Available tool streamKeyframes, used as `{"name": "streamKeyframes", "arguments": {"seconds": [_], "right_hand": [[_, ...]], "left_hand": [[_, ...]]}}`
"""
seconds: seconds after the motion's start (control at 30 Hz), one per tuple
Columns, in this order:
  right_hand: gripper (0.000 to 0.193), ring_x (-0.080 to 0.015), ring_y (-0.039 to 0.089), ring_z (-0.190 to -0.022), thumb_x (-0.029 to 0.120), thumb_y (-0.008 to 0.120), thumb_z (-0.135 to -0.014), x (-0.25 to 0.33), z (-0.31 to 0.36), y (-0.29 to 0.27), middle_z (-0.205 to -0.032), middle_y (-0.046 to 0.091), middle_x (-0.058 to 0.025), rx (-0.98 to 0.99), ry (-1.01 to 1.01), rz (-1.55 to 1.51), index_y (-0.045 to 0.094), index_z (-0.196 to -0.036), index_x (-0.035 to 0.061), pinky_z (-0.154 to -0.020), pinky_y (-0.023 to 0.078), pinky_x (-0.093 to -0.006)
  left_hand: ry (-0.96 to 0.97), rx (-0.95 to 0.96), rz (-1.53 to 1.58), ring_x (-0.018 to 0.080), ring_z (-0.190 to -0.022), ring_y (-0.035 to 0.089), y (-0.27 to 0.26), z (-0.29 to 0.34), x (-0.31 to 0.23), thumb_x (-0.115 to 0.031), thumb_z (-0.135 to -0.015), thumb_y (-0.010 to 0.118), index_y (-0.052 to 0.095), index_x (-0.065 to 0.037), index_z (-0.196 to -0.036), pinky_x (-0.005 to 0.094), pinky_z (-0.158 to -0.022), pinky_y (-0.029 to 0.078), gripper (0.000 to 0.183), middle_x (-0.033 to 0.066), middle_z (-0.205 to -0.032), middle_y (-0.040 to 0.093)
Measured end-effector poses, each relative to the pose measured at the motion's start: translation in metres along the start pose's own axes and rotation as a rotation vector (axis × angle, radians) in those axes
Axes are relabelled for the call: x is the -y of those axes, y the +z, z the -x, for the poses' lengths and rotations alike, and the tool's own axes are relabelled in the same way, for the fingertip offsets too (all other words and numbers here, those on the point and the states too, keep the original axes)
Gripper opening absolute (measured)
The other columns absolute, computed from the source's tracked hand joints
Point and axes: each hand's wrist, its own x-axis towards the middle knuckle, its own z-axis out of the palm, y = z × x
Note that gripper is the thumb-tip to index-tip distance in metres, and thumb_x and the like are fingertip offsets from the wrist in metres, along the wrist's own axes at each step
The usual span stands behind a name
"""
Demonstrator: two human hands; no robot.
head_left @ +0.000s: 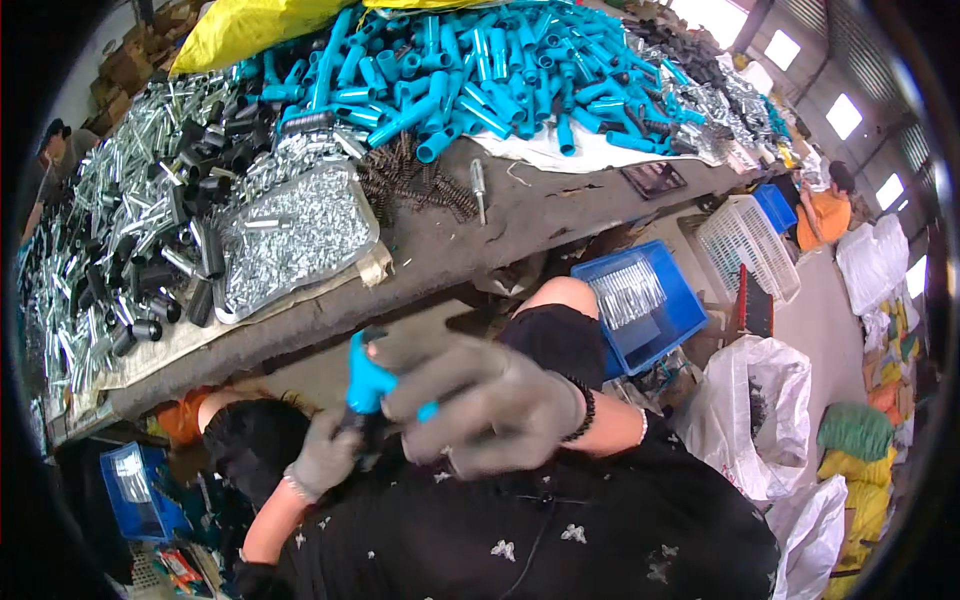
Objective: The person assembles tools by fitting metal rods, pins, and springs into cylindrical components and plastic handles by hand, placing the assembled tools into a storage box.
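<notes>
The gloved right hand [480,405] loomed closest, blurred, its fingers bent beside a turquoise plastic piece [367,378] — whether they gripped it, I couldn't tell. The gloved left hand [325,455] was closed round that piece's black lower end, above the lap. On the bench [540,215], a shallow tray [228,318] was heaped with small silvery bits [300,255]. By the right knee, a blue bin [682,290] held slim silver rods [630,293]; a white sack [790,400] held something dark — too small to make out.

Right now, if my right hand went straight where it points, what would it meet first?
Likely the blue piece by your left hand; given unclear depth, your right hand may be touching it.
</notes>
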Motion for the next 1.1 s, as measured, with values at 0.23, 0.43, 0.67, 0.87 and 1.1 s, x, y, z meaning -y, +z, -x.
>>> {"name": "streamKeyframes", "arguments": {"seconds": [0.23, 0.43, 0.67, 0.87, 1.1], "right_hand": [[0.022, -0.0135, 0.065, -0.09, 0.008, 0.056, -0.097, -0.031, 0.014, -0.015, -0.095, 0.069, -0.0096, -0.528, 0.541, -0.023, 0.065, -0.112, -0.0036, -0.077, 0.052, -0.0276], [0.025, -0.0144, 0.063, -0.097, 0.011, 0.053, -0.097, -0.076, -0.015, -0.065, -0.102, 0.069, -0.009, -0.471, 0.621, 0.411, 0.065, -0.113, -0.0033, -0.083, 0.05, -0.03], [0.032, -0.0323, 0.069, -0.097, 0.018, 0.063, -0.09, -0.241, -0.121, -0.103, -0.104, 0.07, -0.0185, -0.075, 0.632, 0.846, 0.065, -0.118, 0.0035, -0.083, 0.052, -0.0379], [0.026, -0.0318, 0.068, -0.102, 0.009, 0.056, -0.083, -0.33, -0.164, -0.101, -0.104, 0.071, -0.0174, 0.501, 0.729, 1.49, 0.069, -0.106, 0.0076, -0.086, 0.053, -0.045], [0.033, -0.016, 0.066, -0.083, 0.016, 0.064, -0.082, -0.271, -0.142, -0.106, -0.091, 0.068, -0.0103, -0.046, 0.708, 0.601, 0.063, -0.11, -0.0011, -0.074, 0.051, -0.0295]], "left_hand": [[-0.244, -0.116, -0.284, 0.0155, -0.072, 0.062, -0.002, -0.023, -0.046, -0.021, -0.079, 0.078, 0.062, 0.002, -0.098, 0.0331, -0.065, 0.05, 0.034, 0.0093, -0.079, 0.066], [0.202, -0.065, 0.448, 0.0221, -0.083, 0.061, -0.03, 0.015, -0.002, -0.045, -0.08, 0.071, 0.064, 0.0, -0.089, 0.0348, -0.076, 0.047, 0.046, 0.0136, -0.092, 0.066], [0.07, -0.266, 0.742, 0.0202, -0.084, 0.064, -0.035, 0.046, 0.031, -0.045, -0.085, 0.073, 0.053, -0.003, -0.126, 0.0352, -0.078, 0.052, 0.062, 0.011, -0.1, 0.067], [-0.044, -0.539, 0.953, 0.0209, -0.098, 0.062, -0.048, 0.07, 0.031, -0.046, -0.087, 0.073, 0.054, -0.02, -0.132, 0.0381, -0.081, 0.053, 0.055, 0.0059, -0.126, 0.06], [-0.127, -0.543, 1.116, 0.0218, -0.106, 0.063, -0.054, 0.058, 0.027, -0.053, -0.088, 0.068, 0.048, -0.02, -0.139, 0.0399, -0.09, 0.054, 0.065, 0.0052, -0.121, 0.061]]}}
